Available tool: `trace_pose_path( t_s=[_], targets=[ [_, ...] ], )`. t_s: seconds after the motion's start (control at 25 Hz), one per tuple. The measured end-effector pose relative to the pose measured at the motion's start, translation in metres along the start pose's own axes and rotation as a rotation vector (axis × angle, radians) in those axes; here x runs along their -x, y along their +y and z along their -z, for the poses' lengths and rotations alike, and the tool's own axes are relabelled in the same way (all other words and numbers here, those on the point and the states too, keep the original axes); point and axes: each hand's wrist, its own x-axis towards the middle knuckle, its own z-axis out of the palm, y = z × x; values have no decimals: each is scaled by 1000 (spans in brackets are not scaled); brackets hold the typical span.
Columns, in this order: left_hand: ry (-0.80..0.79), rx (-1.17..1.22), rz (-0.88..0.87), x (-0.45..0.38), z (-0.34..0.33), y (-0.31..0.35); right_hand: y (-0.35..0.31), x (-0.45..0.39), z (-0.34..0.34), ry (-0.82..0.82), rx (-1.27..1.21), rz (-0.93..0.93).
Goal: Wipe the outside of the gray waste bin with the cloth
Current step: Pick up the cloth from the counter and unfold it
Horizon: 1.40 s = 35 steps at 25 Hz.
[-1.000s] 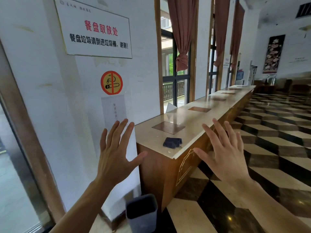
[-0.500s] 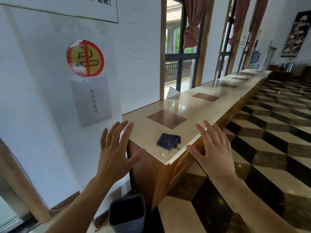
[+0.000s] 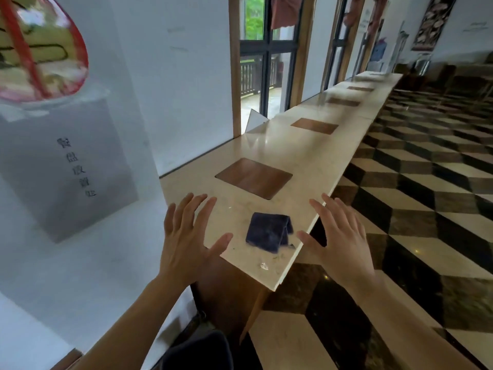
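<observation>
While cloth (image 3: 269, 232) lies on counter (image 3: 314, 156), hands empty

The tabletop (image 3: 314, 161) is looking like smooth, shiny pale stone, with brown wood squares (image 3: 253, 178) set flat in it. Near its front edge a dark blue cloth (image 3: 268, 232) is lying folded, looking soft and fuzzy. The floor (image 3: 416, 225) is shining like polished stone. The gray waste bin (image 3: 202, 351) is looking like dull plastic.

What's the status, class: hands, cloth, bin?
Left hand and right hand open, empty. Cloth folded on counter between them, untouched. Gray bin on floor below. Nothing blocking.
</observation>
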Motion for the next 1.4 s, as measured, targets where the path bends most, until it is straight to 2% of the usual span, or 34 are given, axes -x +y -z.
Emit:
trace_pose_path(
  t_s=[0.36, 0.48, 0.72, 0.84, 1.0, 1.16, 1.4],
  targets=[
    [-120, 115, -4, -63, -171, -55, 58, -74, -133, -223, 5, -147],
    [-221, 82, 131, -67, -237, -63, 80, -98, -191, -333, -19, -172],
    [-528, 8, 394, -93, -352, -50, 112, -139, -286, -603, 74, -312],
    [-608, -43, 438, -104, -386, -49, 121, -143, -312, -692, 41, -394],
    [-658, 41, 534, -117, -409, -49, 127, -147, -330, -686, 70, -450],
    [-624, 226, 744, -126, -416, -48, 129, -153, -340, -617, -132, -573],
    [-514, 570, 726, -131, -401, -39, 117, -149, -339, -401, -526, -773]
  ],
)
